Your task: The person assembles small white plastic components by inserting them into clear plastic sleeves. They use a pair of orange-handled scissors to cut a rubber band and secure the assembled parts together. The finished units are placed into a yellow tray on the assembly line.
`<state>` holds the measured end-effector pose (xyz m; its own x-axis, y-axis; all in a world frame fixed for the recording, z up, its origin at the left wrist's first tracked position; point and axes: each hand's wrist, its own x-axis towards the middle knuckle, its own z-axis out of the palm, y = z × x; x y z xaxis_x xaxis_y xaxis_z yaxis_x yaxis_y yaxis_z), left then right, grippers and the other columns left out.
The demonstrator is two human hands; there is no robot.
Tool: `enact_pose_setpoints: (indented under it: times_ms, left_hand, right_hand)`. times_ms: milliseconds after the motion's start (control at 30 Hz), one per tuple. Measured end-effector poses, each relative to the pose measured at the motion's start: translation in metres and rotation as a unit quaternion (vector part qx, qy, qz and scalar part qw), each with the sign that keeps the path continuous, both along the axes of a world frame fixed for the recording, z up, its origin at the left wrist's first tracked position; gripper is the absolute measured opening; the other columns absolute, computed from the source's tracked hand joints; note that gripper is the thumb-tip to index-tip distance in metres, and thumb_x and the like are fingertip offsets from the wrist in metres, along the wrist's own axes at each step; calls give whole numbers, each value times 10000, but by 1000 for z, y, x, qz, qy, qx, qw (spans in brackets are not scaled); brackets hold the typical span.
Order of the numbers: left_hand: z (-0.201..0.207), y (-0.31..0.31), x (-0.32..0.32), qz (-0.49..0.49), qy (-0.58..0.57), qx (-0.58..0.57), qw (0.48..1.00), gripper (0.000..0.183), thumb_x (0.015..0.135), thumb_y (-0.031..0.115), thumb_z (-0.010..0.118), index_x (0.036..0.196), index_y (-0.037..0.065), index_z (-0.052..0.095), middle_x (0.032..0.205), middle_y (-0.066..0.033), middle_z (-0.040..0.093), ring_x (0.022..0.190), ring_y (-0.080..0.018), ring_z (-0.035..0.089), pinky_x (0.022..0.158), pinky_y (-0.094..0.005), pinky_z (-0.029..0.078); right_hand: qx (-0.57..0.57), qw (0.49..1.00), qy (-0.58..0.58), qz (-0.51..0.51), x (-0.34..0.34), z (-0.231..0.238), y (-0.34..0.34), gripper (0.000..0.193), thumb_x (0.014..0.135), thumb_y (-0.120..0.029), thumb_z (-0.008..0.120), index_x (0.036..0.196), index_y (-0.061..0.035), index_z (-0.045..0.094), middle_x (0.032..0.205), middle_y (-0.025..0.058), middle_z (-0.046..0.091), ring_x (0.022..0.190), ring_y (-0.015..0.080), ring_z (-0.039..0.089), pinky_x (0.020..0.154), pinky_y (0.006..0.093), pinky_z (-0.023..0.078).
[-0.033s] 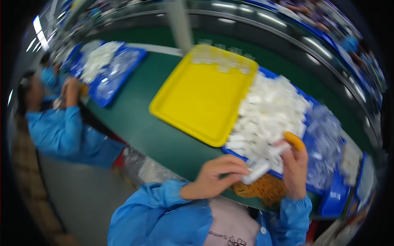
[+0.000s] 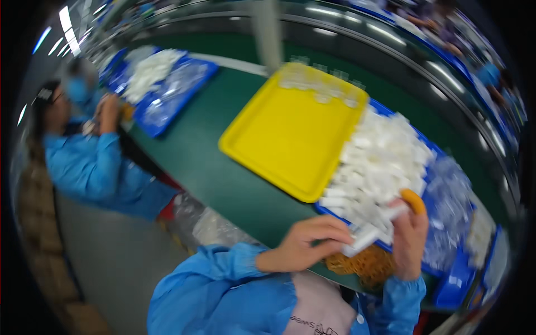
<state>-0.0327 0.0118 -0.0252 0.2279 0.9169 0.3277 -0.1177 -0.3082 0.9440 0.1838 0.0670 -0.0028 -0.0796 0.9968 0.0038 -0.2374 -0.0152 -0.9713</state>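
Note:
My left hand (image 2: 312,241) pinches a small white plastic part (image 2: 362,240) between thumb and fingers, just over the near edge of a blue tray (image 2: 326,210). In my right hand (image 2: 411,240) is another small white piece (image 2: 394,211), held by the fingertips; a yellow cover (image 2: 413,201) is on one finger. The two white pieces are close together, and blur hides whether they touch. Behind them lies a heap of white plastic parts (image 2: 385,153). Below my hands rests a pile of orange-brown rubber bands (image 2: 365,265).
A yellow tray (image 2: 285,139) stands beside the heap, with several clear cups (image 2: 321,84) along its far side. Clear plastic bags (image 2: 449,195) lie to the right. At left a co-worker in blue (image 2: 92,167) works near another blue tray (image 2: 167,109). A post (image 2: 268,33) rises beyond.
The view has shifted, so the trays and my hands appear slightly farther right. Both hands keep their hold on the white pieces.

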Motion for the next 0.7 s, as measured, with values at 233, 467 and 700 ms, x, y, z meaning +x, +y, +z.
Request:
enact_pose_setpoints:
  times_ms: [233,467,700]
  left_hand:
    - [1,-5,5,-52,-144,-56,987,154,849,5,599,990,12,659,1004,-83,605,994,-196,553,854,-303,439]
    - [3,-2,-12,-47,-47,47,997,194,817,1,617,1002,42,664,995,-68,599,970,-219,555,827,-318,445]
    - [1,-1,-8,-71,-39,86,993,213,797,-17,620,997,42,664,994,-73,592,962,-231,555,805,-327,450]
  right_hand:
    - [11,999,48,15,6,-1,-8,399,891,-80,585,1248,-9,421,1054,113,573,973,179,557,905,313,434]
    - [28,993,-93,67,43,-19,-10,293,949,-196,505,1163,3,506,1045,127,580,943,173,559,890,309,425]
    - [-20,977,-159,143,19,23,-14,304,796,-199,674,996,-2,558,887,99,591,872,144,556,856,283,415]
